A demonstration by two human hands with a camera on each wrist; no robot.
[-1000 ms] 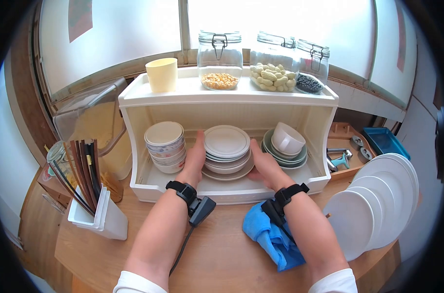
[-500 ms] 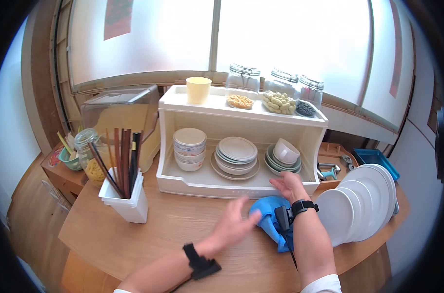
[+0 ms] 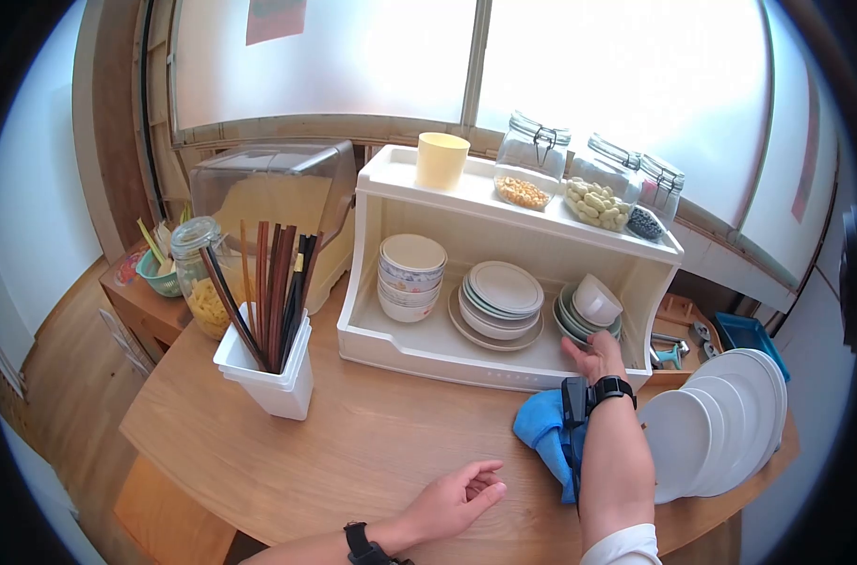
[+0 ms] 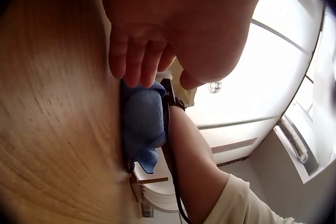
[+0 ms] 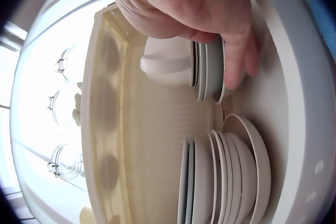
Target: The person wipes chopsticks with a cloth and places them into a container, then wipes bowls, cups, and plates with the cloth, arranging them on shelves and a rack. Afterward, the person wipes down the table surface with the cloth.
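Below frosted windows (image 3: 626, 75), at the white plastic shelf's (image 3: 428, 363) right end, stacked grey-green ceramic bowls (image 3: 567, 315) are touched by the open right hand (image 3: 600, 358); the open left hand (image 3: 452, 501) is farther.

Right hand (image 3: 598, 358) part-hides green bowls (image 3: 570, 321); dark jar contents (image 3: 645, 223), maybe beans, tiny.

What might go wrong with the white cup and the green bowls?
The white ceramic cup with a handle rides on top of the stacked grey-green bowls. If the right hand nudges the stack, the cup could slide off.

The left hand is away over the table, so it might not catch anything in time.

The right forearm is close to the upright round white plates and might bump them.
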